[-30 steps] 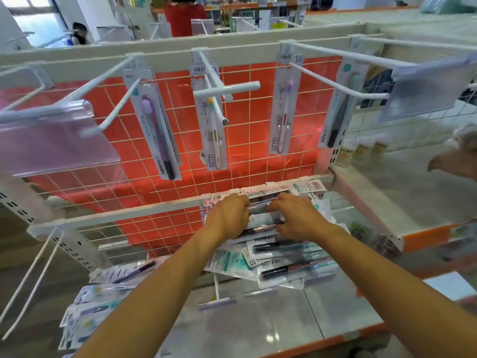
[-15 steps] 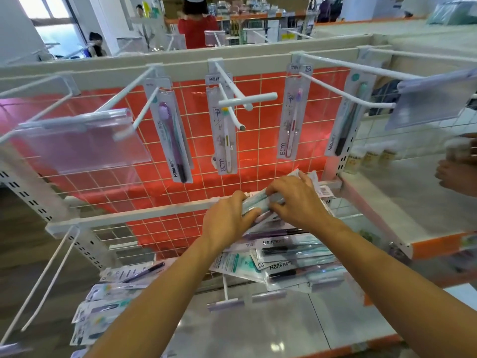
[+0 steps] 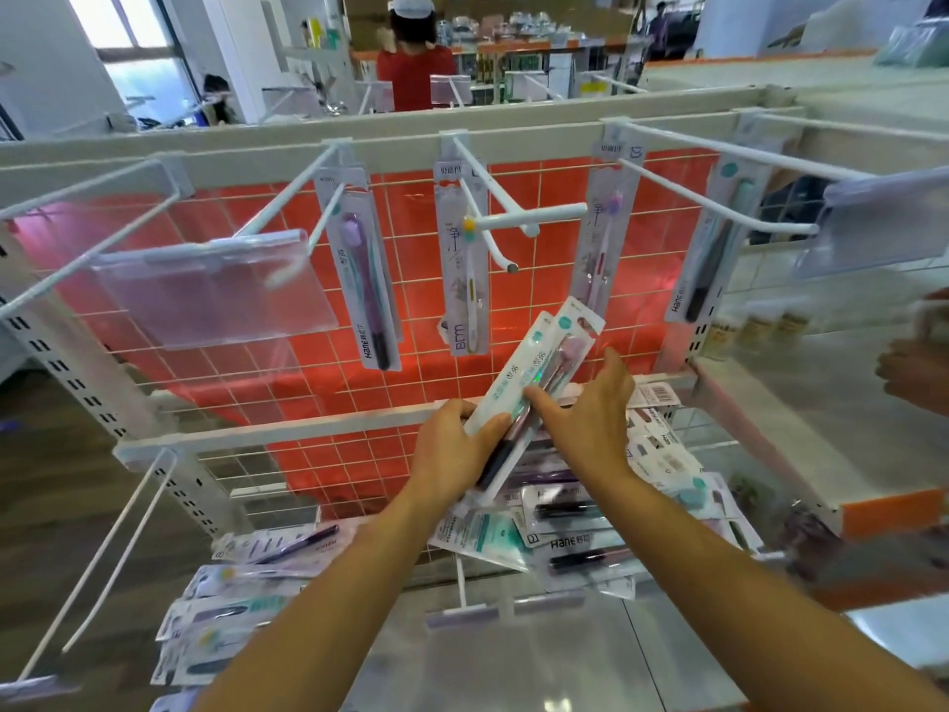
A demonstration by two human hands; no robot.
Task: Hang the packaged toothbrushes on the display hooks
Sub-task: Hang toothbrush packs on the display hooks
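My left hand [image 3: 452, 449] grips the lower end of a small stack of packaged toothbrushes [image 3: 534, 367], which tilts up to the right in front of the red grid panel. My right hand [image 3: 590, 418] is beside the stack with its thumb on the front pack and its fingers stretched out. White display hooks [image 3: 488, 233] stick out from the top rail. Single packs hang at the back of them: a purple one [image 3: 367, 280], a white one [image 3: 464, 280], a pink one [image 3: 603, 238] and a dark one [image 3: 708, 259]. A pile of loose packs [image 3: 575, 537] lies on the shelf under my hands.
Another heap of packs [image 3: 236, 598] lies at the lower left. Clear price-tag holders [image 3: 215, 285] hang on the hook ends. Long lower hooks [image 3: 102, 557] reach out at the left. Another person's hand [image 3: 914, 372] is at the right edge over the neighbouring shelf.
Both hands lifted the stack of packs off the pile and tilted it upright toward the hooks. The camera view tipped upward.
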